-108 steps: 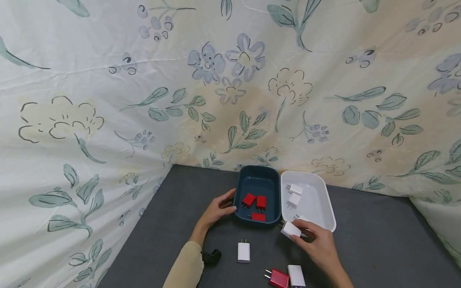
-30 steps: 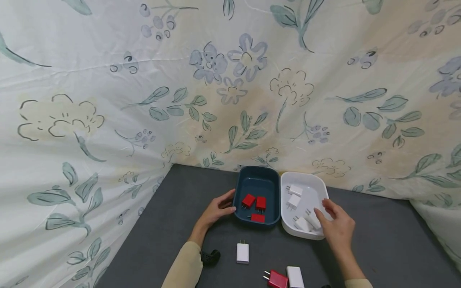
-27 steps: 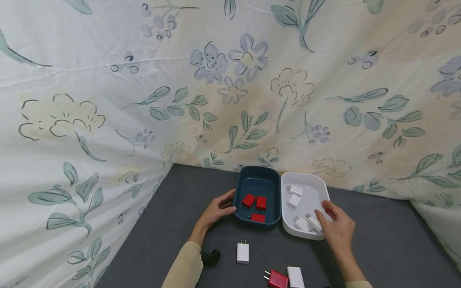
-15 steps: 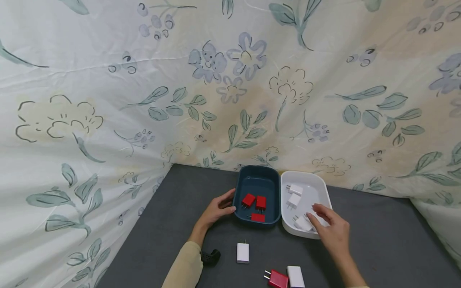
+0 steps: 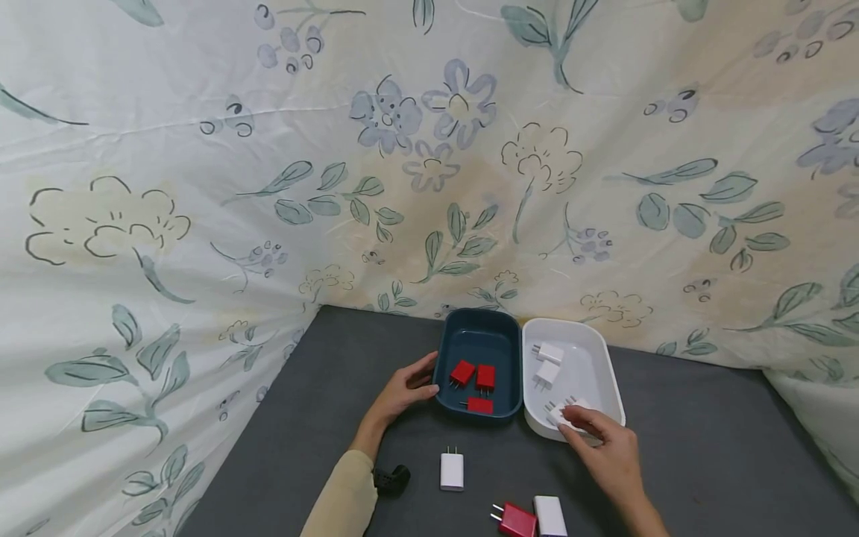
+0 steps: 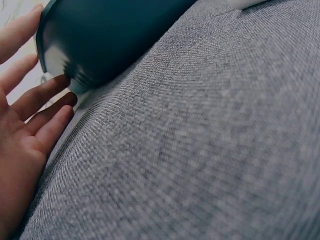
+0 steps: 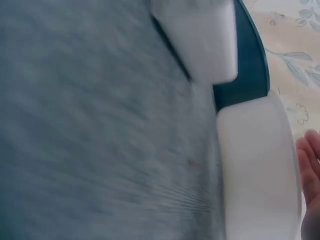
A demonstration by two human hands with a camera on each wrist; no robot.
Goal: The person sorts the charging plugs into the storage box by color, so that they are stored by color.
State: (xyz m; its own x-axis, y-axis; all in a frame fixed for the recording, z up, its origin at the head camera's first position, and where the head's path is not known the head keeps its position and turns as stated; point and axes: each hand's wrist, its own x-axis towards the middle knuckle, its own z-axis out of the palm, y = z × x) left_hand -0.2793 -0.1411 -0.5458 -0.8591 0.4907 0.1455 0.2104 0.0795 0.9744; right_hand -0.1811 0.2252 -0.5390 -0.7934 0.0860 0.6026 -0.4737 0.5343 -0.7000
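Observation:
My left hand (image 5: pixel 401 389) rests against the left side of a dark blue tray (image 5: pixel 479 324). In the left wrist view its fingers (image 6: pixel 42 97) are spread, touching the tray's outer wall. Several red plug chargers (image 5: pixel 485 377) lie in that tray. Beside it stands a white tray (image 5: pixel 590 350) with several white plug chargers (image 5: pixel 552 353). My right hand (image 5: pixel 607 447) is over the white tray's front right part, thumb and fingers apart, and nothing shows between them. It partly hides the front chargers. In the right wrist view, its fingers (image 7: pixel 310 170) show at the right edge.
A white charger (image 5: pixel 452 471) lies on the dark grey table (image 5: pixel 705 447) before the blue tray. Nearer the front edge, a red charger (image 5: pixel 517 519) lies against another white charger (image 5: pixel 550 516). A floral cloth (image 5: pixel 429 224) hangs behind.
Earlier my right hand held a white charger, which now lies in the white tray. Since then the hand has moved from the tray's right rim towards its front left. My left hand stays put.

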